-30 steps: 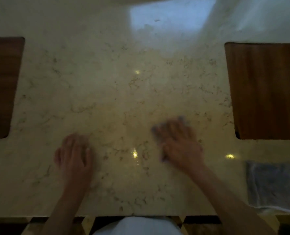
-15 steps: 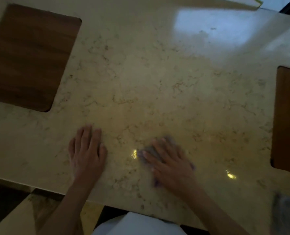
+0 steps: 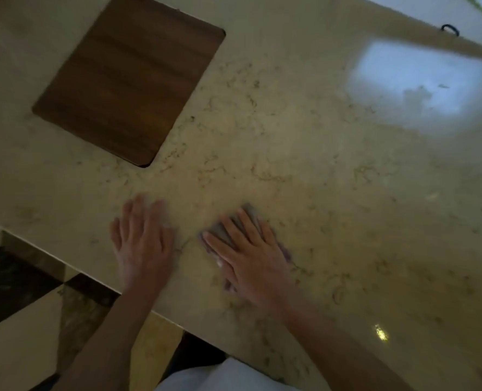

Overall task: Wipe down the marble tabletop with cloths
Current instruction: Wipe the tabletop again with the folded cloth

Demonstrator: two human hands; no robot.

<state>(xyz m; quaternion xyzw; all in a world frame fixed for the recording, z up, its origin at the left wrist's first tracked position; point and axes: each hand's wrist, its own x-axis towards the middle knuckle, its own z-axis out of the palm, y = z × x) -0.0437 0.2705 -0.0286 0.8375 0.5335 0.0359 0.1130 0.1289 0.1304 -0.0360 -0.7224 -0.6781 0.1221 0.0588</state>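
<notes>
Your right hand (image 3: 251, 261) has slid the grey cloth (image 3: 228, 230) leftward across the marble desk (image 3: 319, 165), closer to your left hand (image 3: 142, 244), so this near strip is getting covered. The right fingers (image 3: 242, 224) lie straight, pressing the soft, crumpled cloth flat. Your left hand rests flat on bare stone, holding nothing. Beyond the left hand sits a dark rounded-corner wooden inlay (image 3: 127, 80). The stone is glossy, beige, veined.

- Cloth (image 3: 225, 231): mostly hidden beneath the flat right hand (image 3: 252, 259); only grey edges show.
- Left hand (image 3: 141, 241): fingertips motion-blurred.
- Tabletop (image 3: 304, 165): cut off at right and top.
- Dark loop (image 3: 450, 30): too small to identify.
</notes>
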